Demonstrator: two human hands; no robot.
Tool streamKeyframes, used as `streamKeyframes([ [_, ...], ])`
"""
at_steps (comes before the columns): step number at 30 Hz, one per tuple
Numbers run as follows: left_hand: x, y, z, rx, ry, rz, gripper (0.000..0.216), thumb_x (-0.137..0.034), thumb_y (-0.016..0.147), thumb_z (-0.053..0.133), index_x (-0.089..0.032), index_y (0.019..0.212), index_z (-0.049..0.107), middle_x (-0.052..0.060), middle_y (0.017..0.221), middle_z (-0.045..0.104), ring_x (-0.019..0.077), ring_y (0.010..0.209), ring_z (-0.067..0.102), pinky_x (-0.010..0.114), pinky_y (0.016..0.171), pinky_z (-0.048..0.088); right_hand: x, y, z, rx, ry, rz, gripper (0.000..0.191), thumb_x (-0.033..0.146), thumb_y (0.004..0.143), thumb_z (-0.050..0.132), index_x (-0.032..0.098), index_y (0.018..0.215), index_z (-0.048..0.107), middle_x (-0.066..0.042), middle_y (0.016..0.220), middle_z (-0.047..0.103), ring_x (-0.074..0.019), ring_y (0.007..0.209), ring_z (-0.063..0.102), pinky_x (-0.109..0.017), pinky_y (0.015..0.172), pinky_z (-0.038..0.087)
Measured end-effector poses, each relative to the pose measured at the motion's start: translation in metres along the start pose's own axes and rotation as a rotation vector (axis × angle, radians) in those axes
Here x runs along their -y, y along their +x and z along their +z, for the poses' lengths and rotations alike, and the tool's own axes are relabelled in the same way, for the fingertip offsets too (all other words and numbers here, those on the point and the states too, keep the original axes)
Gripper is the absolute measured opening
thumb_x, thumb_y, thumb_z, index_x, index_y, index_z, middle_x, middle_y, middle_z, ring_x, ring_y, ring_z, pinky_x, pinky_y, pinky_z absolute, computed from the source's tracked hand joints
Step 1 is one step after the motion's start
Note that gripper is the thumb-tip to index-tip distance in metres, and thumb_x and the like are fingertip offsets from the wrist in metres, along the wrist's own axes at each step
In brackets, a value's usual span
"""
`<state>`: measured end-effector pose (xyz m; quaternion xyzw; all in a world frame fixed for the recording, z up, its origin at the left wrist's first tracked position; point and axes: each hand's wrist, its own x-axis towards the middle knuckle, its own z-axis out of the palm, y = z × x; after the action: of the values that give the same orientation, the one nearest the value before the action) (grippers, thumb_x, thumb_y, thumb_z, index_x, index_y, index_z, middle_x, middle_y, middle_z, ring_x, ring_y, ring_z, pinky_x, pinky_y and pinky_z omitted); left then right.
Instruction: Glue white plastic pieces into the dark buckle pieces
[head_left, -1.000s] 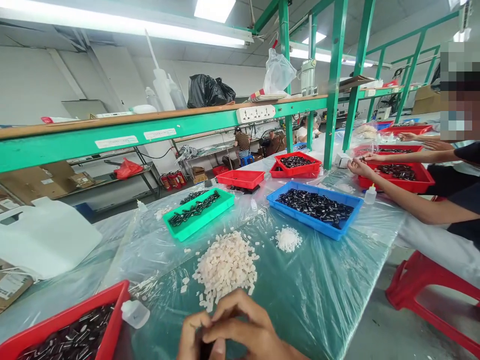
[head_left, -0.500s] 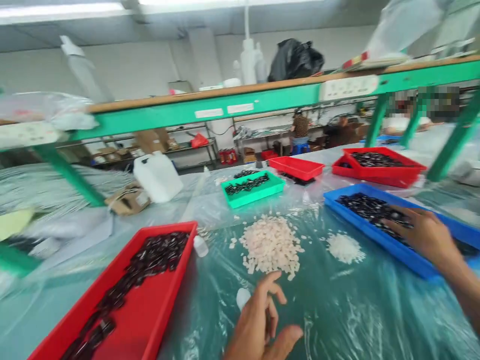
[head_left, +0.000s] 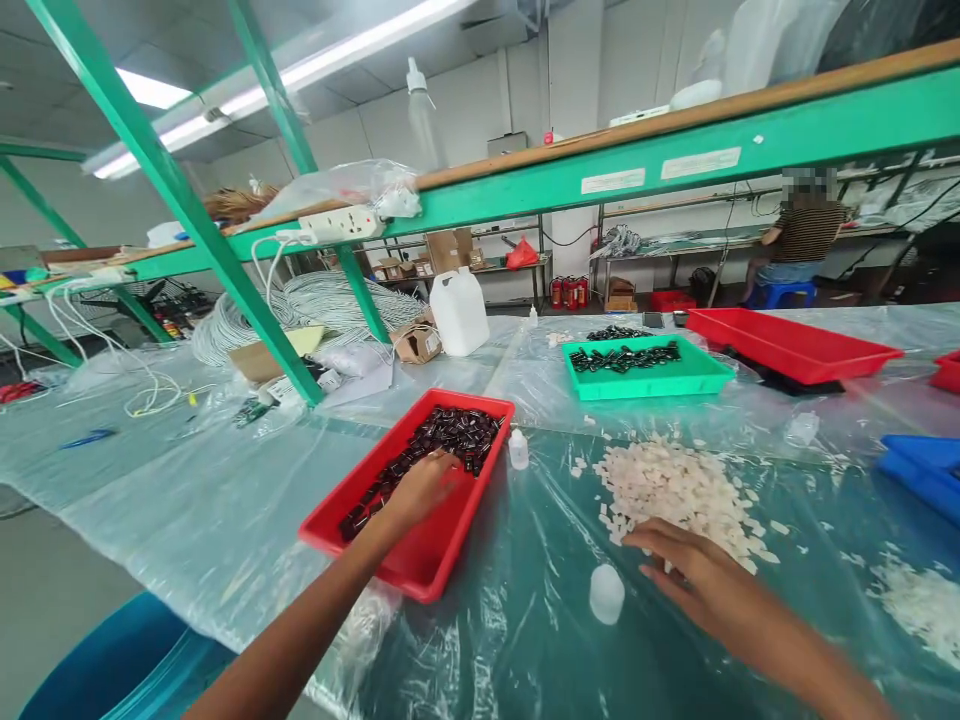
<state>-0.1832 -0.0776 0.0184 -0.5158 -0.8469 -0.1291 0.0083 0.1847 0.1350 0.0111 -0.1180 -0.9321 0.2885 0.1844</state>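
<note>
My left hand (head_left: 424,488) reaches over the red tray (head_left: 420,585) on the left, by the dark, glossy small pieces (head_left: 457,430) heaped in it. Its fingers are bent together at the edge of the heap and slightly blurred; whatever they pinch is hidden. Over the near edge of a pile of small whitish flat pieces (head_left: 667,480) hovers my right hand (head_left: 694,570). Its fingers are loosely bent, thumb apart, and no object shows in them. A small translucent white cup-like thing (head_left: 606,594) stands left of that hand.
A small white bottle (head_left: 518,450) stands beside the red tray. Farther back are a green tray (head_left: 652,384) of dark pieces, another red tray (head_left: 795,345) and a white jug (head_left: 459,312). A blue tray (head_left: 926,470) and smaller white pile (head_left: 919,605) lie right.
The view has swung left. My right hand has left the blue tray for the whitish pile. My left hand has gone from in front of that pile into the red tray.
</note>
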Motion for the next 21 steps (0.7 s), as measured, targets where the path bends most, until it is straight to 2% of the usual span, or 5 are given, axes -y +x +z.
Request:
streamKeyframes([
  [4, 0.007, 0.044, 0.018, 0.108, 0.155, 0.155, 0.032, -0.030, 0.098, 0.067, -0.017, 0.127, 0.063, 0.011, 0.131, 0.066, 0.0269, 0.110, 0.069, 0.049, 0.091, 0.059, 0.000, -0.001, 0.018, 0.043, 0.105, 0.073, 0.028, 0.042, 0.100, 0.051, 0.028, 0.111, 0.073, -0.007, 0.111, 0.075, -0.0220, 0.093, 0.075, -0.030, 0.080, 0.062],
  [10, 0.008, 0.049, 0.023, 0.184, 0.249, 0.295, 0.032, -0.031, 0.098, 0.067, -0.017, 0.126, 0.064, 0.010, 0.130, 0.066, 0.0271, 0.110, 0.068, 0.049, 0.091, 0.059, 0.006, -0.009, 0.018, 0.155, 0.345, 0.146, 0.033, 0.047, 0.104, 0.044, 0.027, 0.100, 0.070, -0.006, 0.102, 0.071, -0.0180, 0.076, 0.067, -0.026, 0.064, 0.056],
  [14, 0.000, 0.048, 0.025, 0.210, 0.186, 0.298, 0.031, -0.031, 0.098, 0.067, -0.017, 0.125, 0.064, 0.010, 0.128, 0.067, 0.0268, 0.109, 0.069, 0.049, 0.092, 0.058, 0.006, -0.012, 0.018, 0.194, 0.349, 0.220, 0.021, 0.041, 0.098, 0.056, 0.030, 0.110, 0.069, -0.005, 0.099, 0.071, -0.0213, 0.087, 0.069, -0.031, 0.078, 0.058],
  [18, 0.001, 0.036, 0.015, 0.211, 0.001, 0.209, 0.030, -0.032, 0.098, 0.067, -0.017, 0.123, 0.065, 0.009, 0.124, 0.068, 0.0255, 0.105, 0.070, 0.047, 0.089, 0.059, 0.000, -0.015, 0.035, 0.211, 0.542, 0.308, 0.041, 0.049, 0.094, 0.063, 0.032, 0.132, 0.061, -0.010, 0.134, 0.064, -0.0258, 0.110, 0.070, -0.034, 0.092, 0.059],
  [21, 0.008, 0.010, -0.006, 0.152, -0.219, 0.094, 0.025, -0.033, 0.098, 0.067, -0.016, 0.116, 0.067, 0.008, 0.117, 0.071, 0.0234, 0.099, 0.071, 0.044, 0.086, 0.060, -0.001, -0.013, 0.055, 0.157, 0.493, 0.363, 0.050, 0.055, 0.087, 0.071, 0.037, 0.133, 0.062, -0.006, 0.147, 0.058, -0.0292, 0.123, 0.066, -0.031, 0.095, 0.059],
])
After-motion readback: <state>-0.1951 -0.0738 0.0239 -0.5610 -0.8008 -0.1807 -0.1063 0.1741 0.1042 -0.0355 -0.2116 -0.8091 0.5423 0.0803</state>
